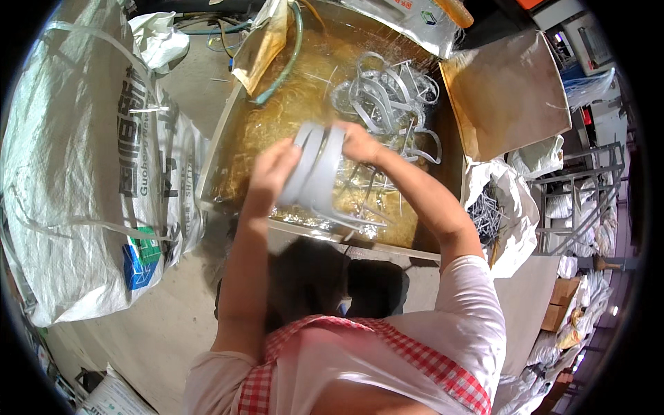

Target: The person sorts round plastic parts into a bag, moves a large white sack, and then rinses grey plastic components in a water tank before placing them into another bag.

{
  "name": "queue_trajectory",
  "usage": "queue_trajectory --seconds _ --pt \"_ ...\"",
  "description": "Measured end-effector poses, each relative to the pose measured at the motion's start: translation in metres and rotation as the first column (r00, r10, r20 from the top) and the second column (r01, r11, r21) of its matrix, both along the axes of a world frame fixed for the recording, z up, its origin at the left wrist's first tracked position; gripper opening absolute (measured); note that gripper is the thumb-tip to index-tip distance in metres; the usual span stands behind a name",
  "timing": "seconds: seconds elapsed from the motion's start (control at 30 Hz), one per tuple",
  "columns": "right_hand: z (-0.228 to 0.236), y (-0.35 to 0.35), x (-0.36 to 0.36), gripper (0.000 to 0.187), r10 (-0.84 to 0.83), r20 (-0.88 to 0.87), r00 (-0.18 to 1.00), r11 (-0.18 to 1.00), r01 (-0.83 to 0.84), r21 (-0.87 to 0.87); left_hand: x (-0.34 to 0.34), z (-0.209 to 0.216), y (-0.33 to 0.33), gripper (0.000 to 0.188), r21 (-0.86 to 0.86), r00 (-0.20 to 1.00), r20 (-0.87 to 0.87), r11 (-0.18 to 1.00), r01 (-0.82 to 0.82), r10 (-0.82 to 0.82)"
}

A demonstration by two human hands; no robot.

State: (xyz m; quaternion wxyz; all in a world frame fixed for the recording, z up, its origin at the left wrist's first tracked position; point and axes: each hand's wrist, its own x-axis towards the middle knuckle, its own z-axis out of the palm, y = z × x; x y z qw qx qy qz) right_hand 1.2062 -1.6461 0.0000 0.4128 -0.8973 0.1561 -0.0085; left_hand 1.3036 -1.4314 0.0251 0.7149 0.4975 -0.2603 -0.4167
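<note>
A bundle of curved grey plastic strips (pixel 319 173) hangs between my two hands over the near side of a shallow tank of yellowish water. My left hand (pixel 275 164) is closed on the bundle's left side, slightly blurred. On its upper right side, my right hand (pixel 356 143) grips the same strips, with the fingertips partly hidden behind them. Loose strip ends trail down to the right, close to the tank's near edge. Farther back, a tangle of similar looped grey strips (pixel 387 97) lies in the water, with thin sticks scattered around it.
The tank's metal rim (pixel 216 155) surrounds the water. A green hose (pixel 289 66) runs in at the far left. Large white woven sacks (pixel 76 173) stand to the left. Right of the tank are a tilted brownish panel (pixel 508 97) and a sack of thin grey pieces (pixel 487 216).
</note>
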Motion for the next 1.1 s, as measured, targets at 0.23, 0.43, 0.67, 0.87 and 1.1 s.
queue_trajectory --seconds 0.23,0.43,0.67,0.87,1.1 --pt "-0.026 -0.031 -0.018 0.023 -0.225 -0.268 0.937 0.974 0.225 -0.03 -0.038 -0.009 -0.02 0.092 0.032 0.939 0.188 0.954 -0.299 0.288" --pt "0.016 -0.011 -0.031 0.052 -0.074 -0.382 0.921 0.853 0.257 0.454 -0.026 -0.043 -0.016 0.035 0.363 0.883 -0.289 0.896 -0.256 0.369" --pt "0.04 0.03 -0.057 0.101 -0.33 -0.061 0.942 -0.11 0.026 0.994 -0.024 -0.051 -0.021 0.027 0.27 0.543 -0.743 0.918 -0.29 0.391" --pt "0.026 0.075 -0.059 0.11 -0.318 0.279 0.906 -0.318 -0.379 0.869 -0.021 -0.077 -0.015 0.01 0.298 0.536 -0.751 0.922 -0.249 0.387" --pt "0.043 0.046 -0.101 0.025 -0.148 -0.248 0.958 0.91 0.23 0.346 -0.021 -0.052 -0.016 0.01 0.321 0.572 -0.708 0.91 -0.261 0.414"
